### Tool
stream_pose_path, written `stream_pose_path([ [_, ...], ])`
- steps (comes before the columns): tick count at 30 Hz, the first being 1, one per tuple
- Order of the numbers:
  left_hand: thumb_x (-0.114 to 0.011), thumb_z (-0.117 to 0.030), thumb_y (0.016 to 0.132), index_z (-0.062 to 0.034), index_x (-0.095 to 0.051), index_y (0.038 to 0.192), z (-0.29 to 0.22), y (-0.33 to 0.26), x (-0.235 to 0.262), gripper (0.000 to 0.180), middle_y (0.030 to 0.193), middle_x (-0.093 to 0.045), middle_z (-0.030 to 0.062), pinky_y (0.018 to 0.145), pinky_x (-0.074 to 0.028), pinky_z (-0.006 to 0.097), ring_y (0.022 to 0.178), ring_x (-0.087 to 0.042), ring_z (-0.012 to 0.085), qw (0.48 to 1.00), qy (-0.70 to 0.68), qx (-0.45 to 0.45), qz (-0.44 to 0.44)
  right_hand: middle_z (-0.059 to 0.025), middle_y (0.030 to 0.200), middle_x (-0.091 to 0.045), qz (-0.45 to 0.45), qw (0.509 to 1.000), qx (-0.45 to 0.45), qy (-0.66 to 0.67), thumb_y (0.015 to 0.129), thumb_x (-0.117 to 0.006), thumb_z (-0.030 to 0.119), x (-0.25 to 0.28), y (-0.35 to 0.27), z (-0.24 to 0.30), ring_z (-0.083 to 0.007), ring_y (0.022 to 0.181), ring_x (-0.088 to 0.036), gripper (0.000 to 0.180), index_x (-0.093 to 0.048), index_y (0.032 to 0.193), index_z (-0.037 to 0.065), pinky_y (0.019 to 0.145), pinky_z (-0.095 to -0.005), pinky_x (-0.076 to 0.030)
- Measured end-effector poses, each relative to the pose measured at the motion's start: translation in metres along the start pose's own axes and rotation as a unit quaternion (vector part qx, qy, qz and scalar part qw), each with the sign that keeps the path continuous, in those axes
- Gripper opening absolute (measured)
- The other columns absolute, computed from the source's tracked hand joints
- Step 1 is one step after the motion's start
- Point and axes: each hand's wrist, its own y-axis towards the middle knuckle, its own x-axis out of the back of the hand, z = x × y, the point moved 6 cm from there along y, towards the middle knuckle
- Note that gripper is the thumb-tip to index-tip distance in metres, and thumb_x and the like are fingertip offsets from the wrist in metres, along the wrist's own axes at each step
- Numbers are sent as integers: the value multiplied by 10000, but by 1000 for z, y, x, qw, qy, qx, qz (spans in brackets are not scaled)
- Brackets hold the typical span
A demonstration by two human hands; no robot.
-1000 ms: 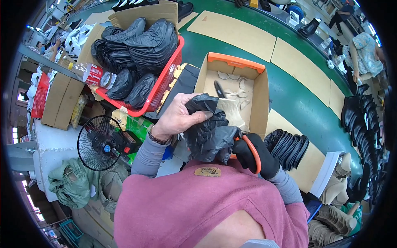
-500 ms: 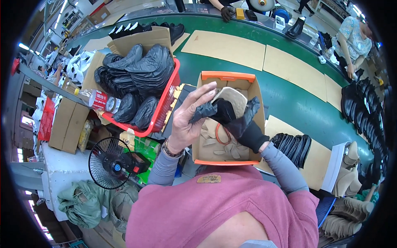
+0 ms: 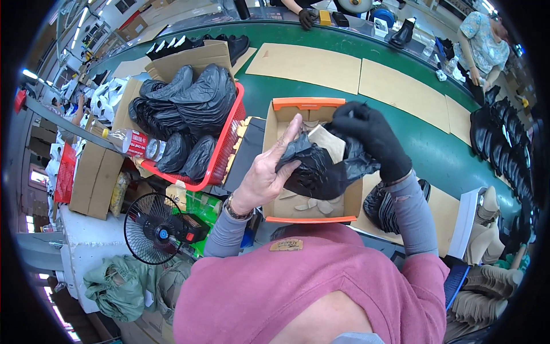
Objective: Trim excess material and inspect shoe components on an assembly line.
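Over an open cardboard box (image 3: pixel 269 143) with orange edges, I hold a shoe part in crinkled black plastic (image 3: pixel 315 178). A stiff beige pad (image 3: pixel 327 143) shows in its opening. My bare left hand (image 3: pixel 260 178), with a bracelet at the wrist, grips its left side, thumb on the near face and index finger pointing up. My right hand (image 3: pixel 375 137) wears a black glove and is bent over the far right rim of the plastic. Its fingertips blend into the dark material. Loose beige pieces (image 3: pixel 314 205) lie at the bottom of the box.
At left, a red basket (image 3: pixel 234 129) holds black plastic-covered shoe parts and a bottle (image 3: pixel 134 143); a fan (image 3: pixel 163 232) stands nearer. A dark stack (image 3: pixel 381 206) lies right of the box. Cardboard sheets (image 3: pixel 303 66) cover the green table. Shoes (image 3: pixel 495 137) line the right; co-workers stand beyond.
My right hand has moved from the near side of the shoe part up to its far right rim. The shoe part is turned and sits lower, with its plastic spread wider.
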Motion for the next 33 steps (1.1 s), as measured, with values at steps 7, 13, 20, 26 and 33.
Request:
stream_pose_path([
  [7, -539, 106, 821, -8, -252, 1493, 12, -13, -7, 739, 1113, -647, 253, 865, -468, 294, 965, -676, 280, 993, 54, 62, -87, -29, 872, -631, -89, 989, 110, -33, 823, -684, 49, 11, -19, 60, -76, 798, -590, 144, -639, 951, 1, 712, -231, -493],
  [13, -485, 159, 796, -61, -343, 1465, 23, -22, -8, 719, 1153, -643, 201, 894, -481, 315, 1035, -662, 305, 992, 7, 121, -40, -106, 1004, -671, 326, 917, 222, -63, 881, -660, 81, -46, -55, 82, -181, 923, -661, 271, -607, 1127, -18, 777, -314, -540],
  [20, -597, 118, 823, -43, -546, 1222, 19, -22, 9, 434, 1068, -611, 42, 889, -442, 247, 972, -567, 94, 970, -144, 88, -177, -118, 1115, -592, -145, 977, 147, 45, 938, -574, 137, 61, -30, 9, -241, 1019, -603, 442, -454, 1338, -10, 973, -352, -463],
  [26, -444, 208, 697, -52, -558, 1154, 8, -7, -5, 537, 1395, -470, 246, 1008, -415, 341, 1282, -500, 334, 986, -19, -32, -161, -139, 1125, -623, -67, 924, 250, -281, 745, -737, 74, -29, -44, 17, -233, 986, -623, 586, -527, 1289, 19, 869, -337, -499],
  [33, -404, 200, 698, -14, -435, 1297, 6, -3, -20, 637, 1419, -418, 267, 1059, -384, 372, 1315, -455, 341, 975, -34, -8, -221, -88, 898, -552, -186, 725, 332, -574, 661, -690, 79, -69, -60, 23, -257, 763, -554, 408, -645, 1066, 92, 654, -390, -414],
])
